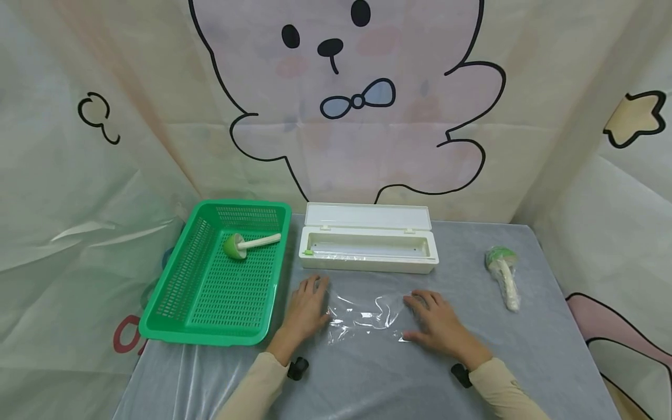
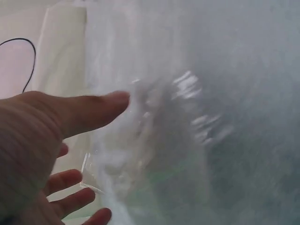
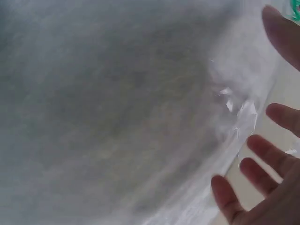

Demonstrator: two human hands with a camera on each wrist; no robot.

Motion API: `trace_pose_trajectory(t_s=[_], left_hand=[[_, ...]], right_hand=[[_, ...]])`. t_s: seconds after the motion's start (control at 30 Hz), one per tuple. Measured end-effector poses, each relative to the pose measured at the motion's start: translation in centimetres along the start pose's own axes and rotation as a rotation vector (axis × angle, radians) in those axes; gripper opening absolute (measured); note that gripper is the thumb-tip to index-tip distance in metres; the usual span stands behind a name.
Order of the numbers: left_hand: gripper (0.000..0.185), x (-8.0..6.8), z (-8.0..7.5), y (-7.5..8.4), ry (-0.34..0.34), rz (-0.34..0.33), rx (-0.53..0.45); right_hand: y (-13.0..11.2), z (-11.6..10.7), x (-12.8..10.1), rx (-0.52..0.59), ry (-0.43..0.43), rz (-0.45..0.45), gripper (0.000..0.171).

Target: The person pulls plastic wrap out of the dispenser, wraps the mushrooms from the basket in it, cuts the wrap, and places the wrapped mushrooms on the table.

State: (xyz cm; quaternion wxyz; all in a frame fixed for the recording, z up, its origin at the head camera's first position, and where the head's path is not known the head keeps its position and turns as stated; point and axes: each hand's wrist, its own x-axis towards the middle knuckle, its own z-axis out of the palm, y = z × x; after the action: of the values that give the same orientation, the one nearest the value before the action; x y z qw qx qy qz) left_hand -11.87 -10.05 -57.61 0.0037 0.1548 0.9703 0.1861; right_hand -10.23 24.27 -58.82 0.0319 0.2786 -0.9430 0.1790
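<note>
Both hands are lying flat with fingers spread and straight, gripping nothing. The left hand (image 1: pixel 307 308) is pressing down on the left edge of a clear sheet of plastic film (image 1: pixel 367 318), and the right hand (image 1: pixel 438 324) is pressing on its right edge, so the film is stretching across the table (image 1: pixel 551 350) between them. Just beyond the fingertips an open white dispenser box (image 1: pixel 367 245) is sitting. A green basket (image 1: pixel 210 291) is standing beside the left hand; a wrapped mushroom toy (image 1: pixel 503 274) is lying well to the outer side of the right hand.
</note>
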Motion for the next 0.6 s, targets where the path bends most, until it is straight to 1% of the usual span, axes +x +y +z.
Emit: trace_pose_trajectory(t_s=[0.07, 0.13, 0.27, 0.47, 0.6], left_hand=[[0.092, 0.1, 0.3, 0.0, -0.039, -0.007, -0.007], [0.095, 0.2, 0.5, -0.1, -0.068, -0.021, -0.016], [0.099, 0.6, 0.3, -0.3, -0.105, -0.035, -0.016], [0.111, 1.3, -0.3, -0.6, -0.173, -0.029, 0.001], [0.111, 1.4, -0.8, -0.8, -0.2, -0.018, 0.006]], right_hand=[[0.2, 0.2, -0.3, -0.014, -0.055, 0.041, 0.085], [0.4, 0.2, -0.6, -0.02, -0.085, 0.075, 0.089], [1.0, 0.1, -1.0, -0.031, -0.092, 0.113, 0.093], [1.2, -0.5, -1.0, -0.03, -0.124, 0.134, 0.091], [1.2, -0.7, -1.0, -0.018, -0.126, 0.142, 0.09]])
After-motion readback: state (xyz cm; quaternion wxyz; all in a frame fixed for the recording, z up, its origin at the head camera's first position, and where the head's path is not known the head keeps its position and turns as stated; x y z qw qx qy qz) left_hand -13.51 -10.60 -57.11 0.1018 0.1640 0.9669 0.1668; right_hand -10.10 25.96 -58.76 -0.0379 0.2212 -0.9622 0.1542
